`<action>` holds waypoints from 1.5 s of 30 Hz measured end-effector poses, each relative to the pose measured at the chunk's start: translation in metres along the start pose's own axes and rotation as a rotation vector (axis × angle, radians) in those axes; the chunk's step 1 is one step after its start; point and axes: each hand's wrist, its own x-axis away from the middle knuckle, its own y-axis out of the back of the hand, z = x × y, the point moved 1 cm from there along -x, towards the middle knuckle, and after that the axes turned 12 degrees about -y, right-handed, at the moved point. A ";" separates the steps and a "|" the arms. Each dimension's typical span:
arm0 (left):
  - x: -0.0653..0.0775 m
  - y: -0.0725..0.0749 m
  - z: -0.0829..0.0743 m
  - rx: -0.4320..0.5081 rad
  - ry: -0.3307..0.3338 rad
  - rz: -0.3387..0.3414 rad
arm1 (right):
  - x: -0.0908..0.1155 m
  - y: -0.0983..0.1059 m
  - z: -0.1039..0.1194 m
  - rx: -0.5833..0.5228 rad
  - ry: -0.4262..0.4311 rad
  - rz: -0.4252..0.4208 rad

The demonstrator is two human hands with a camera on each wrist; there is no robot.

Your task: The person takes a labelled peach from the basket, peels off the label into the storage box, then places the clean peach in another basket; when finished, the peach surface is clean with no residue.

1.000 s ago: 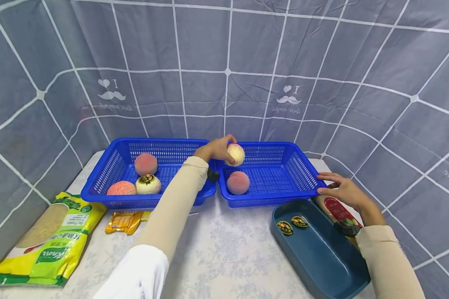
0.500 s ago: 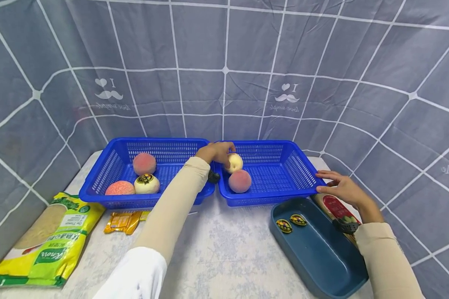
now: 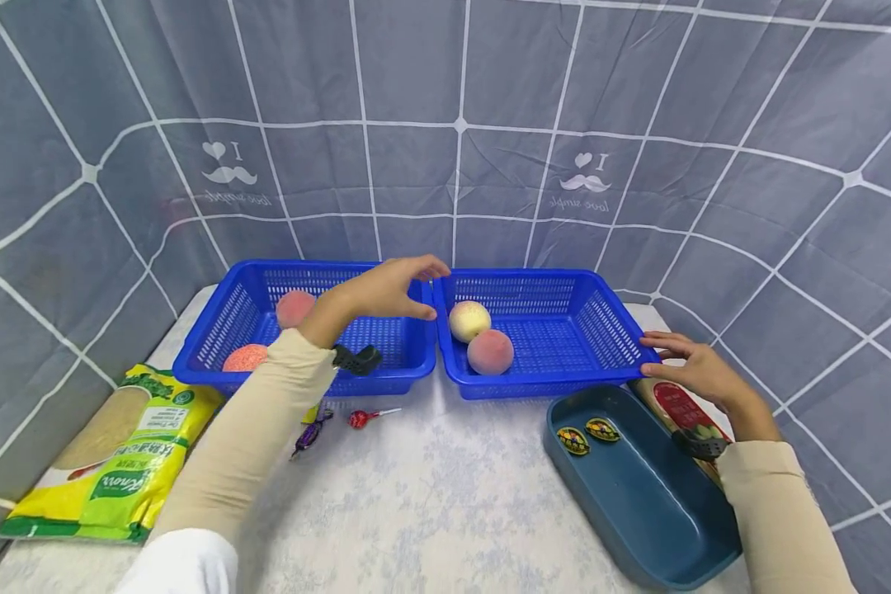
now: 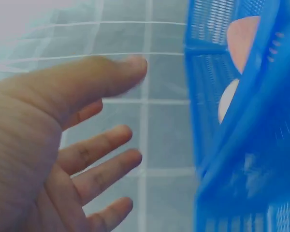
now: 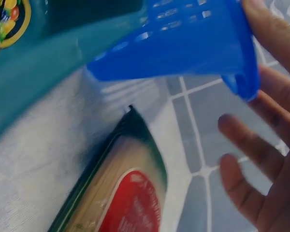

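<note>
My left hand [image 3: 389, 289] is held over the right end of the left blue basket [image 3: 393, 384], fingers spread and thumb apart, with nothing in it. Beyond its fingertips, a pale yellow peach [image 3: 469, 321] and a pink peach [image 3: 491, 352] lie at the left end of the right blue basket [image 3: 557, 381]. My right hand [image 3: 686, 367] pinches that basket's right front corner rim between thumb and forefinger; the other fingers hang off it in the right wrist view. In the left basket lie a pink peach [image 3: 294, 309] and a coral-red round fruit [image 3: 245, 358], partly behind the forearm.
A dark teal tray [image 3: 642, 495] with two oval fruit stickers [image 3: 573, 440] stands at the front right, beside a red-labelled pack [image 3: 676, 404]. A Knorr bag [image 3: 119, 454], a lollipop [image 3: 360, 419] and a purple-wrapped candy [image 3: 310, 433] lie on the left. A grey curtain [image 3: 416, 165] hangs behind.
My left hand has lowered the pale peach into the right basket, let go of it and moved left over the other basket. The right hand stays at the rim.
</note>
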 end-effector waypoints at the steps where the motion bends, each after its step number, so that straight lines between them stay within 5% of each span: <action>1: 0.019 0.005 -0.003 -0.002 0.004 -0.027 | -0.001 0.001 0.002 0.014 0.002 0.005; 10: 0.213 0.037 0.011 -0.233 0.222 -0.421 | -0.008 0.009 0.052 0.114 0.098 -0.022; 15: 0.278 0.027 0.021 -0.248 0.345 -0.484 | -0.036 -0.001 0.104 0.112 0.206 0.022; 19: 0.296 0.009 0.031 -0.220 0.400 -0.473 | -0.066 -0.026 0.152 0.095 0.307 0.097; 28: 0.310 -0.007 0.033 -0.171 0.417 -0.591 | -0.111 -0.106 0.265 0.089 0.521 0.283; 35: 0.304 -0.021 0.034 -0.137 0.417 -0.641 | -0.137 -0.159 0.324 0.101 0.555 0.423; 45: 0.294 -0.030 0.035 -0.102 0.373 -0.669 | -0.148 -0.235 0.376 0.220 0.472 0.760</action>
